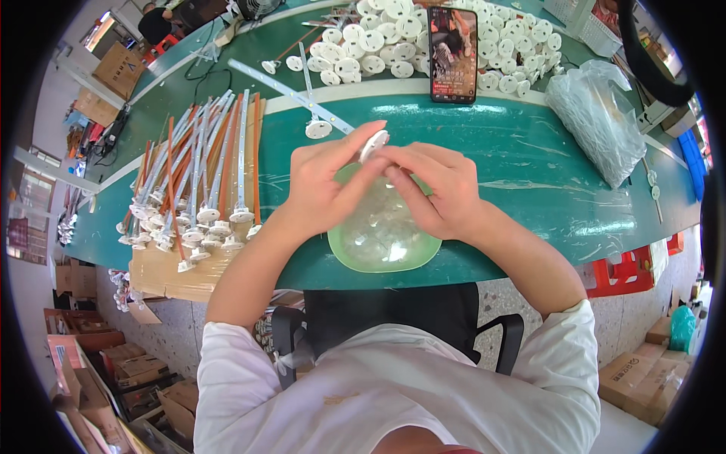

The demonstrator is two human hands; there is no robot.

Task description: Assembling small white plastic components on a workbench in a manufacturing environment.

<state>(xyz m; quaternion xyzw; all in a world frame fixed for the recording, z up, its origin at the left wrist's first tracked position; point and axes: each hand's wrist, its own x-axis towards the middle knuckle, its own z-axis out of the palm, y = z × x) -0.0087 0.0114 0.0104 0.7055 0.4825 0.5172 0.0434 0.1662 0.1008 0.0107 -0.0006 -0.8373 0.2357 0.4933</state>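
Note:
Above a pale green bowl (pixel 344 253), my left hand (pixel 321 181) grips a white round disc (pixel 374 142) between thumb and fingers. The disc sits on the end of a long, thin LED strip (pixel 281 91), which slants away to the far left. My right hand (pixel 442 185) is closed, its fingertips pinched together at the disc's right edge; what they hold, if anything, is hidden. Small shiny pieces, too fine to make out, lie inside the bowl. Just beyond my left hand, another strip with a white disc (pixel 318 129) rests on the green table (pixel 529 166).
Left of my arm, strips with white discs (pixel 208 216) are heaped on cardboard (pixel 162 272). At the back, a phone (pixel 454 57) stands before a pile of white discs (pixel 370 41). A clear plastic bag (pixel 594 117) lies at right, above a red stool (pixel 620 274).

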